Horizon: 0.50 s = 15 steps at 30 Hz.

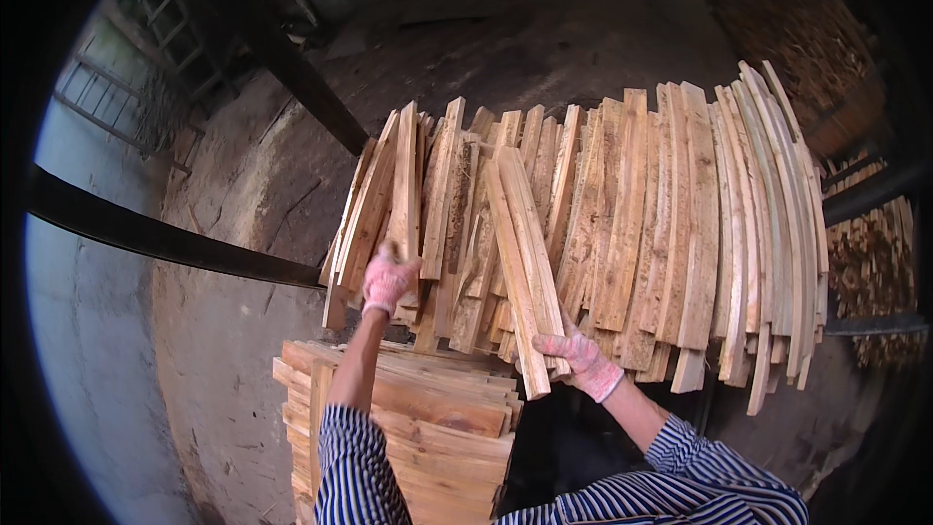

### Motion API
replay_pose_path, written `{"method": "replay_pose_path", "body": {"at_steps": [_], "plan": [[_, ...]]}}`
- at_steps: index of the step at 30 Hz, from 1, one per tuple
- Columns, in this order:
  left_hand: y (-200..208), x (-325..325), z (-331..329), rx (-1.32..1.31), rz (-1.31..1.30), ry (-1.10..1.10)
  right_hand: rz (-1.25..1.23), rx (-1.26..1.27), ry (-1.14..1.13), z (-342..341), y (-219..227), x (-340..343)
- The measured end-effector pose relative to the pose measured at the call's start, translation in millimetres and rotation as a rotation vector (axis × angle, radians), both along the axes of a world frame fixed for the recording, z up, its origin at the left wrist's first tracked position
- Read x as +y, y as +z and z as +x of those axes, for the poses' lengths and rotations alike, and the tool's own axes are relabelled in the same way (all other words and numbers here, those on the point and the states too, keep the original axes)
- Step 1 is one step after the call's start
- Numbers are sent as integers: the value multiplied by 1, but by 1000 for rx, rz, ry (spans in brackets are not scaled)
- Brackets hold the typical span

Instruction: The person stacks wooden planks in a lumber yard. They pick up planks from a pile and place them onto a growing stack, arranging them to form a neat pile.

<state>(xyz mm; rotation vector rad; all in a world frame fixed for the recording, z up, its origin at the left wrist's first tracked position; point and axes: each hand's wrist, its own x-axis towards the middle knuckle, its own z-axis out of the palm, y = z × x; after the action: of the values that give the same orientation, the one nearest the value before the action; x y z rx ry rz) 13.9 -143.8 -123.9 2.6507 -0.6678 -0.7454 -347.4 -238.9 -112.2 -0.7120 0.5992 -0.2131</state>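
Observation:
My right hand, in a pink and white work glove, grips the near ends of a pair of pale wooden strips. They lie slanted across the top of a broad pile of wooden strips, far ends leaning left. At the pile's left side my left hand, gloved alike, is closed round the near end of another wooden strip. Its fingertips are partly hidden. Most strips in the pile lie side by side, pointing away from me, with uneven ends; a few have dark, rough bark patches.
Below my left forearm stands a stack of wider boards, laid crosswise. Dark metal bars run in from the left. More cut wood is stacked at the right. A ladder stands at the far left near a pale wall.

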Motion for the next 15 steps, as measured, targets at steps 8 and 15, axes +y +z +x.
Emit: {"method": "replay_pose_path", "body": {"at_steps": [8,15], "plan": [[107,22,-207,896,-630,442,40,-45,-25,14,38,37],[94,83,-236,1255,-961,622,-135,-89,82,-35,129,107]]}}
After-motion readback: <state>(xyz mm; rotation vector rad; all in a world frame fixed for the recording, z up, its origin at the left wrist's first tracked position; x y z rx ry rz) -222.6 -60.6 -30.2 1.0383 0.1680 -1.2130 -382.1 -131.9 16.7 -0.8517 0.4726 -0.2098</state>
